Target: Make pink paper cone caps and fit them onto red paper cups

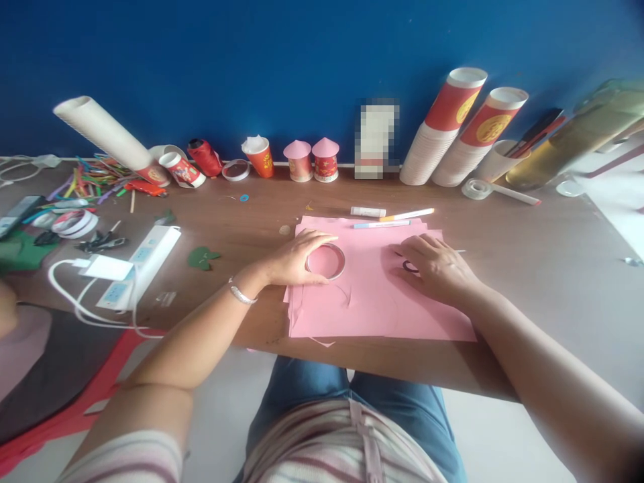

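Note:
Sheets of pink paper (372,302) are stacked on the table before me. My left hand (304,258) curves its thumb and fingers around a thin white ring (343,264) standing on the paper's left part; pink shows through its middle. On the right of the stack, my right hand (437,265) is closed over black-handled scissors (410,267). One handle loop shows beside the thumb, a thin metal tip pokes out beyond the hand, and the rest is covered. Two markers, one blue (382,225) and one orange (407,215), and a glue stick (368,211) lie at the paper's far edge.
Against the blue wall stand two tall paper cup stacks (422,154), two small cups with pink cone roofs (325,161), an orange cup (261,157) and a leaning cup stack (105,134). A white power strip (143,265) with cables and a green cutout (202,257) lie left. Tape (477,189) sits right.

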A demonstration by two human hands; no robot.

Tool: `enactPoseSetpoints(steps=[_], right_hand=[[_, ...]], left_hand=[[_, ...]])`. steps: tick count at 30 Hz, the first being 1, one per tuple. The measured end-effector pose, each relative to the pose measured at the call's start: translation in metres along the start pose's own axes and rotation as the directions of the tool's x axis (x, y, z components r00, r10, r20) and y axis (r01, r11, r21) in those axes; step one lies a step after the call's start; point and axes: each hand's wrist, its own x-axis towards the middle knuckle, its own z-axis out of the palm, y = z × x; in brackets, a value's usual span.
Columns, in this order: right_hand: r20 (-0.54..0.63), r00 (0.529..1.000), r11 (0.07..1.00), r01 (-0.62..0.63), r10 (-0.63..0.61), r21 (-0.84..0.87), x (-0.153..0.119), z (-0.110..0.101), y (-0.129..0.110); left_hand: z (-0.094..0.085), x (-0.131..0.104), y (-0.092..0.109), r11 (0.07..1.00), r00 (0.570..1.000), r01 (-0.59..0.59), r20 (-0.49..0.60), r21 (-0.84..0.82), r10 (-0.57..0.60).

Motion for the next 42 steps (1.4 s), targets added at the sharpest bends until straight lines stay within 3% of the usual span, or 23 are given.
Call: enactPoseSetpoints(steps=[21,28,32,40,42], right_hand=[[0.004,0.999,0.997,-0.044,0.044,0.059,-0.002,0.005,0.004],[-0.019,0.999,0.998,-0.027,0.028,0.060,-0.003,0.006,0.005],[-0.008,0.999,0.997,-0.036,0.036,0.069,-0.003,0.006,0.005],[0.006,0.999,0.997,-0.032,0.031,0.072,-0.004,0.005,0.005],[0.003,1.000,0.998,-0.024,0.024,0.065,-0.004,0.005,0.006]], left_hand=[[0.003,-0.002,-0.004,0.999,0.999,-0.044,0.011,-0.004,0.044],[-0.016,-0.009,-0.003,0.998,1.000,0.008,0.016,-0.070,-0.007],[-0.023,-0.010,0.003,0.993,0.994,0.075,-0.068,-0.094,-0.082],[-0.016,-0.005,-0.001,0.971,0.954,0.074,-0.267,-0.228,-0.135],[-0.016,-0.006,-0.003,0.975,0.956,0.065,-0.266,-0.211,-0.121]])
